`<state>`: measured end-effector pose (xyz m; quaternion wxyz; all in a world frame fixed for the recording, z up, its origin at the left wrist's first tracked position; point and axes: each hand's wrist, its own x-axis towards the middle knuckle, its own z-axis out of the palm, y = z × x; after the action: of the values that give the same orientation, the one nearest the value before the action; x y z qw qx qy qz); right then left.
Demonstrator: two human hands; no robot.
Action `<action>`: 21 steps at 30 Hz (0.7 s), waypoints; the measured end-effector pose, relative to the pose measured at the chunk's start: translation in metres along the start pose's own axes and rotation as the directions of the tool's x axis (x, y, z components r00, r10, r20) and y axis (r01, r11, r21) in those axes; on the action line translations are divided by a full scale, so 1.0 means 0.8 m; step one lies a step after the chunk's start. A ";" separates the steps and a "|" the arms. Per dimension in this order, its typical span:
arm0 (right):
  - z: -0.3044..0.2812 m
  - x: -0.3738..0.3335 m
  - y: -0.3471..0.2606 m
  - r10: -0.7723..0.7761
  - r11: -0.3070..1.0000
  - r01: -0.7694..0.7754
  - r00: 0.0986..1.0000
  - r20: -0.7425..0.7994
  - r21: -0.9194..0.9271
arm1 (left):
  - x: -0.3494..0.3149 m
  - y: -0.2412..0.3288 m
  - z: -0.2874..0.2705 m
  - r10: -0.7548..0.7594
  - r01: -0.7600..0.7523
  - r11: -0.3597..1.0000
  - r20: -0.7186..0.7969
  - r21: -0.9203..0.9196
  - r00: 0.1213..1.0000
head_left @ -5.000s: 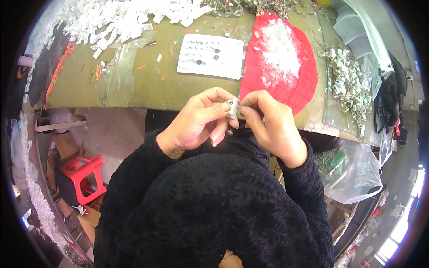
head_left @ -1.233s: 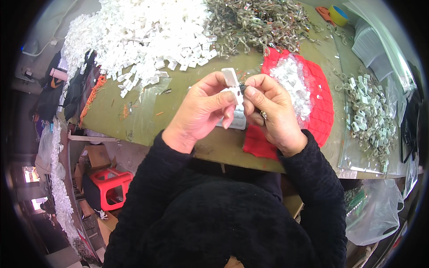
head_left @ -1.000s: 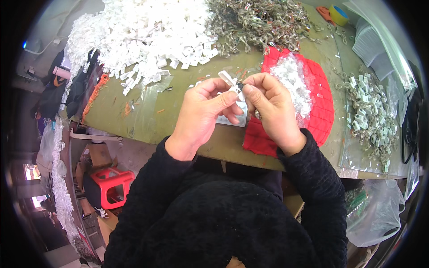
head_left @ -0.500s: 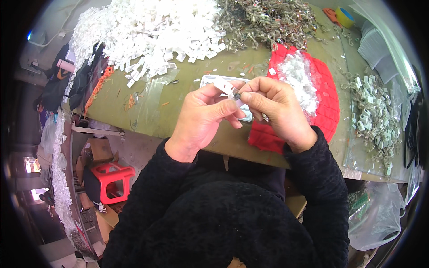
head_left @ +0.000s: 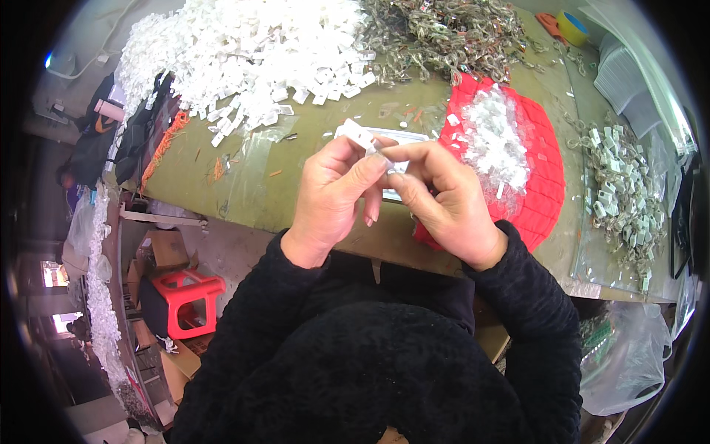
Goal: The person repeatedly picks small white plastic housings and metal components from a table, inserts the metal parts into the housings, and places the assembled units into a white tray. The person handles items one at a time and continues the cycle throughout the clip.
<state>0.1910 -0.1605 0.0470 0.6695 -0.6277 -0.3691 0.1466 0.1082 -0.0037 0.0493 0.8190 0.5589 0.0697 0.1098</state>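
Observation:
Over the table's front edge, my left hand (head_left: 325, 203) pinches a small white plastic casing (head_left: 358, 135) between thumb and fingers, its outer end pointing up and away. My right hand (head_left: 455, 200) meets it from the right, forefinger and thumb closed at the casing's near end. Something small and greyish shows between the fingertips, too covered to name. Behind both hands lies a shallow white tray (head_left: 405, 136), mostly hidden by them. Right of it, a red cloth (head_left: 543, 177) carries a heap of small clear plastic pieces (head_left: 494, 140).
A big pile of white casings (head_left: 244, 52) covers the far left of the table (head_left: 244, 174). Tangled cord loops with small parts (head_left: 451, 37) lie beside it. Strung pale casings (head_left: 625, 192) sit at the right. A red stool (head_left: 188, 303) stands below left.
My right hand has lowered slightly and its forefinger now reaches across to the casing. A small dark part seen at the fingertips is now hidden. The casing has shifted slightly left and up.

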 end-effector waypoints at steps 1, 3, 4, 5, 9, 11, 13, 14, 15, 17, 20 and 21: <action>0.001 0.000 0.001 0.080 0.996 -0.080 0.997 -0.017 -0.027 | 0.000 -0.003 0.003 0.018 -0.017 0.998 0.008 -0.056 1.000; 0.003 -0.001 0.001 0.059 0.994 -0.065 0.995 -0.075 -0.087 | -0.001 -0.010 0.009 0.023 -0.026 0.996 -0.032 -0.086 0.999; 0.003 -0.002 0.001 0.045 0.993 -0.057 0.993 -0.110 -0.107 | -0.002 -0.012 0.011 0.021 -0.026 0.993 -0.046 -0.116 0.999; 0.004 -0.003 0.001 0.052 0.992 -0.063 0.993 -0.105 -0.106 | -0.001 -0.014 0.013 0.017 -0.025 0.989 -0.059 -0.147 0.998; 0.004 -0.002 0.001 0.041 0.994 -0.051 0.994 -0.105 -0.096 | -0.004 -0.020 0.023 0.017 -0.034 0.987 -0.111 -0.154 0.994; 0.002 -0.001 0.002 -0.011 0.989 -0.008 0.992 -0.126 -0.147 | -0.005 -0.020 0.027 0.030 -0.040 0.996 -0.131 -0.078 0.991; -0.001 0.000 0.003 0.010 0.990 -0.026 0.993 -0.117 -0.135 | -0.006 -0.020 0.031 0.055 -0.056 0.998 -0.144 0.000 0.988; -0.003 0.000 0.003 0.022 0.991 -0.037 0.993 -0.116 -0.126 | -0.006 -0.020 0.033 0.073 -0.068 0.997 -0.148 0.039 0.986; -0.003 0.001 0.004 0.055 0.993 -0.067 0.992 -0.110 -0.099 | -0.007 -0.019 0.033 0.094 -0.084 0.994 -0.150 0.071 0.984; -0.003 0.001 0.005 0.123 0.991 -0.128 0.988 -0.096 -0.047 | -0.007 -0.018 0.032 0.063 -0.057 0.997 -0.144 0.050 0.988; -0.001 0.000 0.008 0.178 0.982 -0.172 0.981 -0.074 0.073 | -0.009 -0.014 0.027 0.019 -0.021 1.000 -0.111 -0.015 0.994; 0.001 -0.001 0.009 0.125 0.992 -0.125 0.989 -0.077 0.004 | -0.010 -0.013 0.026 0.004 -0.008 0.999 -0.097 -0.040 0.995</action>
<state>0.1922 -0.1592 0.0399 0.6727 -0.6549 -0.3030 0.1637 0.1069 -0.0284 0.0474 0.8255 0.5363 0.1056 0.1404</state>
